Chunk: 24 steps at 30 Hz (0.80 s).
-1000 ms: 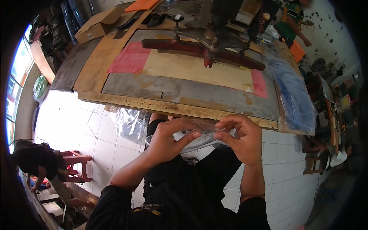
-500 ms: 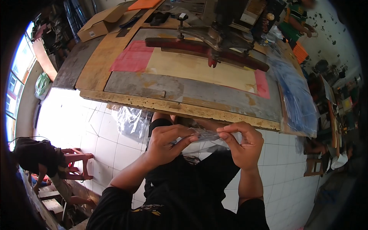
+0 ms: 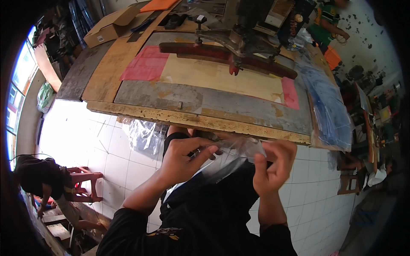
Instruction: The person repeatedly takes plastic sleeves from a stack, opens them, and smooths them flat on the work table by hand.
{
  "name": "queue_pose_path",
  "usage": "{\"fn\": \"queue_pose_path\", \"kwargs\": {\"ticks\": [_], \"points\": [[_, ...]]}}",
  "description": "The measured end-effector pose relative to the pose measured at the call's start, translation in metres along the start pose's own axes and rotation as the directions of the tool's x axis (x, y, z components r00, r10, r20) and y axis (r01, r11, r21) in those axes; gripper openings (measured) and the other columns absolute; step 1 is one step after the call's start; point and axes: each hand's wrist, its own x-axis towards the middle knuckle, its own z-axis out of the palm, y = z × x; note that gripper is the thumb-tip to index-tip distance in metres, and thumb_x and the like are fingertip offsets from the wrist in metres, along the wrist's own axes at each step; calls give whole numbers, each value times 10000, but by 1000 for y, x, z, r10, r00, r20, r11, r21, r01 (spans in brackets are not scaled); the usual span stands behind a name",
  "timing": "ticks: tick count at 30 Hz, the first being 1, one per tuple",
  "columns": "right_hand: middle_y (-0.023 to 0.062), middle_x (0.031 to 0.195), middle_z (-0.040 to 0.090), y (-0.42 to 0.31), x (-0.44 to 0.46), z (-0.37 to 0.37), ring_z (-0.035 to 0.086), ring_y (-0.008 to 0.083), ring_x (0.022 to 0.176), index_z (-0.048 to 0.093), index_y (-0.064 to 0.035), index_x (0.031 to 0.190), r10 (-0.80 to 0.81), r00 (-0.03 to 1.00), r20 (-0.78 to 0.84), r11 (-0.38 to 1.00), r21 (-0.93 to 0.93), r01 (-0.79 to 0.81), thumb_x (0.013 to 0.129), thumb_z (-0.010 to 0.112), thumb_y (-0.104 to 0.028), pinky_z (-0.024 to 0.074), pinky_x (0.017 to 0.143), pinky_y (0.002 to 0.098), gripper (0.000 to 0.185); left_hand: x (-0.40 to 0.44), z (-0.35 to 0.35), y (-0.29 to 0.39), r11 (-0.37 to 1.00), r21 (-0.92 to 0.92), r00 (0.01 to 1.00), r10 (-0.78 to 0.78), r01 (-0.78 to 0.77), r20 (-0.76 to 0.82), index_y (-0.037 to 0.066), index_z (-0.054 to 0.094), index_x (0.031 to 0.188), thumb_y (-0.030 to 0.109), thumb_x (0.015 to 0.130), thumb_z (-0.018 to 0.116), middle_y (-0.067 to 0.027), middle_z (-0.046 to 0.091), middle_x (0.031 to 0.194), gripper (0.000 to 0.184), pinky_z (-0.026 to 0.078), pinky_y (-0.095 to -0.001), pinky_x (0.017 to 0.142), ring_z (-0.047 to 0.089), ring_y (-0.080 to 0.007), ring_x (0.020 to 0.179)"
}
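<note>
A thin clear plastic sheet stretches between my two hands above my lap, just below the table's front edge. My left hand pinches its left side between thumb and forefinger. On the other side my right hand has its fingers curled behind the sheet's right edge, with the thumb in front. Folds and glare hide the sheet's exact outline. Beyond my hands is the table, where a dark red press bar sits over a cream sheet with pink pieces at its ends.
The worn wooden table edge runs close in front of my hands. Stacked clear plastic sheets lie at the right; a clear plastic bundle hangs below the left side. A cardboard box is at the back. Other people are at left and right.
The plastic sheet has opened out and spread lower between my hands. My right thumb has moved away from the fingertips, and that hand has turned slightly. My left hand stays nearly in place.
</note>
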Motion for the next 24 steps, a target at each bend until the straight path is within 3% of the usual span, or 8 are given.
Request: {"fn": "queue_pose_path", "kwargs": {"ticks": [2, 3, 5, 8, 10, 12, 16, 24], "points": [[117, 925, 691, -8, -42, -5, 655, 222, 794, 723, -5, 1078, 233, 972, 13, 924, 308, -225, 910, 850, -210, 522, 742, 334, 293, 0, 3, -1, 996, 48, 997, 75, -75, -9, 20, 793, 1047, 88, 946, 799, -113, 775, 945, 121, 565, -318, 713, 745, -219, 796], [144, 1041, 670, -19, -48, -14, 665, 242, 910, 679, 19, 1208, 279, 922, 268, 892, 283, -352, 917, 854, -250, 511, 775, 334, 434, -1, 4, -1, 984, 101, 989, 151, -149, -13, 11, 790, 1052, 82, 945, 796, -118, 768, 967, 128, 569, -312, 710, 748, -210, 813], [159, 1151, 637, -28, -56, 3, 659, 242, 978, 572, 40, 1355, 371, 856, 360, 784, 372, -496, 927, 850, -295, 509, 808, 338, 610, -6, 13, 13, 984, 158, 996, 79, -85, 48, -9, 795, 1042, 62, 937, 789, -131, 750, 1046, 127, 588, -337, 773, 744, -235, 900], [158, 1226, 622, -23, -72, 4, 664, 235, 1071, 467, 48, 1444, 474, 817, 328, 715, 399, -575, 928, 844, -434, 532, 908, 352, 800, -6, 31, 16, 988, -139, 954, -17, 61, 300, 15, 752, 1268, 34, 920, 773, -157, 727, 1170, 349, 604, -342, 833, 757, -276, 979], [156, 1305, 621, -15, -69, -8, 650, 221, 1155, 466, 50, 1444, 569, 770, 289, 617, 468, -633, 910, 836, -534, 532, 989, 364, 874, -2, 40, 10, 953, -304, 867, 138, 16, 479, -31, 676, 1364, 88, 1026, 590, -222, 666, 1346, 368, 549, -407, 1032, 692, -352, 1200], [120, 1152, 703, -4, -52, -32, 686, 176, 1058, 584, 40, 1345, 629, 721, 290, 659, 292, -693, 947, 836, -373, 558, 903, 335, 626, -4, 56, 7, 899, -411, 791, 141, 150, 596, -74, 581, 1446, 128, 1086, 448, -282, 559, 1517, 433, 389, -462, 1215, 528, -431, 1428], [85, 1035, 757, 19, -27, -68, 710, 125, 860, 677, 42, 1247, 730, 617, 296, 587, 192, -787, 1014, 704, -88, 557, 801, 269, 268, -3, 83, 3, 871, -487, 737, 291, 59, 611, -42, 447, 1570, 231, 1114, 461, -283, 435, 1632, 531, 332, -452, 1256, 470, -430, 1483], [53, 880, 710, 45, -22, -119, 734, 172, 766, 571, -68, 1406, 769, 635, -74, 637, 167, -752, 1049, 595, -99, 532, 614, 261, 359, -48, 75, 13, 983, -185, 584, 141, 15, 799, 62, 372, 1622, 465, 1003, 712, -234, 536, 1534, 814, 503, -471, 1133, 603, -427, 1335]]}}
